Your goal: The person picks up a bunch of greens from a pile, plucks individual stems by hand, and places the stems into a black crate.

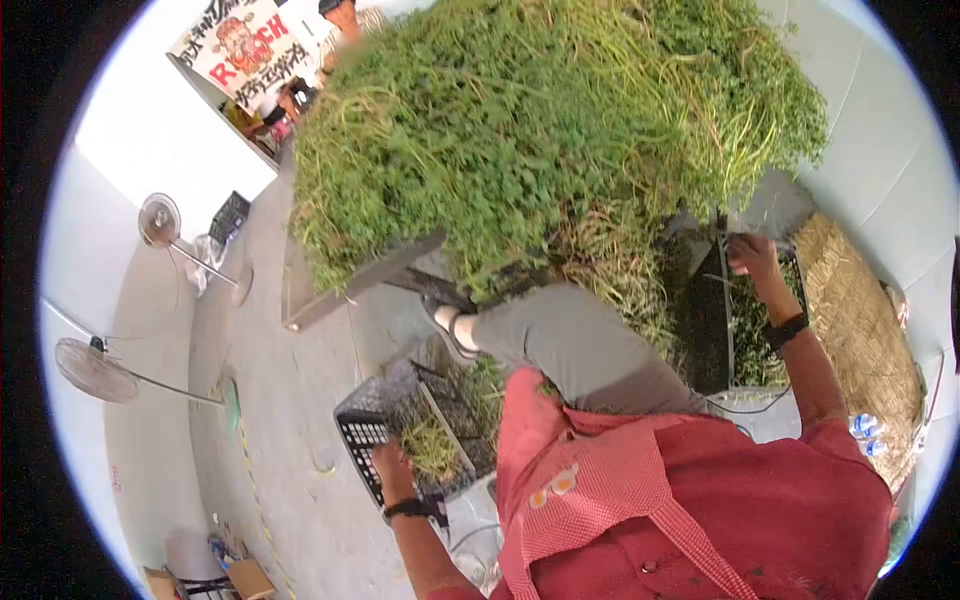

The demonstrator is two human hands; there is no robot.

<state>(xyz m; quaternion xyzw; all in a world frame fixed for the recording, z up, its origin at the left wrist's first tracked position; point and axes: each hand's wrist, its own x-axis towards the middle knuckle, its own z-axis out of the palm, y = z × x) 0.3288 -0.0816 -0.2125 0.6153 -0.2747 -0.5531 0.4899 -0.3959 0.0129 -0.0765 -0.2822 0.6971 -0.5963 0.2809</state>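
A large heap of leafy green stems (520, 130) covers a table (310, 300). My left hand (392, 470) is at the near left edge of a black crate (415, 420) that holds pale stems (432, 450); its fingers are too small and blurred to read. On the right, my right hand (752, 258) is over the far end of another black crate (731, 330), which has green leaves (755, 330) in it. The fingers of that hand are curled, and whatever they may hold is hidden.
Two fans (160, 220) stand at the left. A woven sack (855, 330) and bottles (868, 432) lie at the right. Loose stems (620, 265) hang below the heap. People (342, 20) are in the background near a banner (240, 45). An open cardboard box (248, 578) sits bottom left.
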